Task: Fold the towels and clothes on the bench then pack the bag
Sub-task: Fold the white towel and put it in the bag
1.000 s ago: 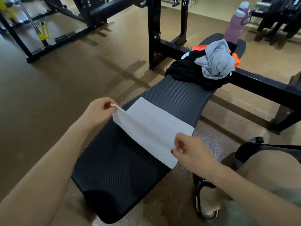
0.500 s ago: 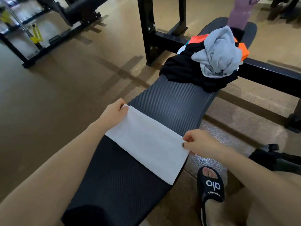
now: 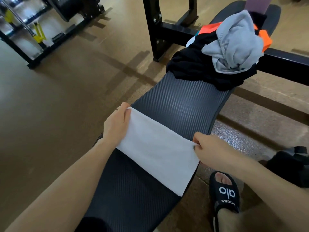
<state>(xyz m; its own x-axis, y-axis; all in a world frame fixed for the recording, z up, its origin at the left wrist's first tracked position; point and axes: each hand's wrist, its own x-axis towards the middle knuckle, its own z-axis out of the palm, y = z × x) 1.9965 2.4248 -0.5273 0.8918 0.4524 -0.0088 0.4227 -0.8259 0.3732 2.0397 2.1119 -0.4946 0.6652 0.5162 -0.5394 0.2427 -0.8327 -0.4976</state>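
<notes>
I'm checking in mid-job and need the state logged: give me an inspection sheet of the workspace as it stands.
Surface: black bench, ribbed pad, bare in the middle.
Job's things: white towel folded flat across the bench; unfolded clothes pile at the far end, grey garment on top.
Clutter: purple bottle behind the pile.
Hands: left hand holds the towel's far left corner; right hand pinches its right edge.
Cables: nothing seen.
Surroundings: gym floor, black rack frame, dark bag on the floor at right, slippered foot.

Bare bench beyond white towel — clothes pile blocks far end
</notes>
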